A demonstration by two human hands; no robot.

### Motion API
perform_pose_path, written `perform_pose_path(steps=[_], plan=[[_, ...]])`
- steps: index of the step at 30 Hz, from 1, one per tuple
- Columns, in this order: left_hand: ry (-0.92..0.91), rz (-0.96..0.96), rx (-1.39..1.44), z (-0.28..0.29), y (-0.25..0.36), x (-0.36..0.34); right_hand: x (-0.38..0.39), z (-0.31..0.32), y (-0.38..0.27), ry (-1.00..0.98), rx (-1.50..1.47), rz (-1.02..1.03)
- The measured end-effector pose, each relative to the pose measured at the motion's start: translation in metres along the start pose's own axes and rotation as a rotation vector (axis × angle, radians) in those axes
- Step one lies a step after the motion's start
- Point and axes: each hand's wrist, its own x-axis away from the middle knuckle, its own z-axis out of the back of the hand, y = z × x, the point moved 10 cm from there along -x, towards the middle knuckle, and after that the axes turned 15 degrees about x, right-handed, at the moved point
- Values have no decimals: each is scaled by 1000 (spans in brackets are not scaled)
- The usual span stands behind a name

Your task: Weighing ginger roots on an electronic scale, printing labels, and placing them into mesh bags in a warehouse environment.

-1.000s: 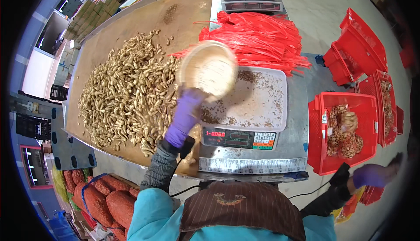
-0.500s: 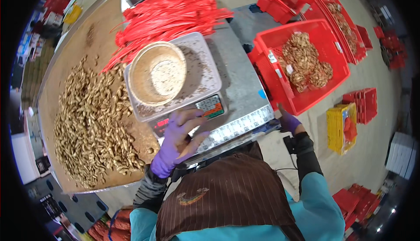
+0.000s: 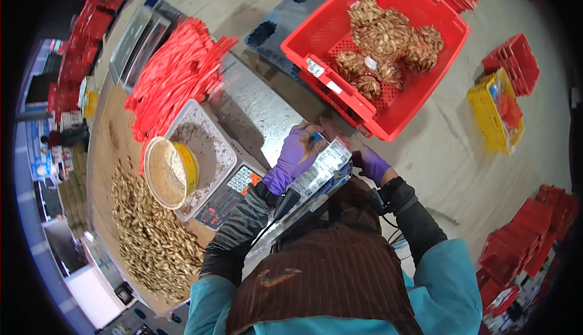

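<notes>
My left hand (image 3: 297, 156), in a purple glove, is over the right end of the table, fingers curled beside a strip of printed labels (image 3: 322, 168). A small blue piece shows at its fingertips; what they grip is unclear. My right hand (image 3: 371, 164), also gloved, is just off the table's corner, its fingers partly hidden. Between the hands and a red crate shows some thin reddish mesh (image 3: 333, 129). Left of my left hand stands a digital scale (image 3: 228, 204) with a dirt-specked tray (image 3: 209, 146). A round bowl (image 3: 173, 171) sits on the tray's left side.
Bundles of red mesh strips (image 3: 173, 71) lie behind the scale. Many small brownish shellfish-like pieces (image 3: 152, 238) are heaped at the left. The red crate (image 3: 316, 95), beyond the table's right end, holds filled net bags (image 3: 388, 37). A yellow crate (image 3: 489, 113) stands on the floor farther right.
My left hand has moved from the scale's keypad to the table's right end, close to my right hand. The view has turned rightward, bringing the red crate nearer the middle.
</notes>
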Motion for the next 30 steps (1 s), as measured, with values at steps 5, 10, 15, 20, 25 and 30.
perform_pose_path(steps=[5, 10, 15, 20, 25, 30], plan=[[11, 336, 342, -27, -10, -11, -39, 25, -5, 4, -180, 424], [-9, 671, 489, -32, -19, -10, 20, 12, -61, 17, -152, 598], [-306, 612, 184, -19, 0, 30, 38, 16, -96, -96, -669, 476], [62, 508, 518, 20, 28, 29, 59, -15, -122, 60, -189, 571], [92, 405, 426, 41, 48, 13, 79, -62, -149, 41, 227, 718], [-197, 276, 196, 35, 85, 19, 88, -78, -174, -199, 821, 619]])
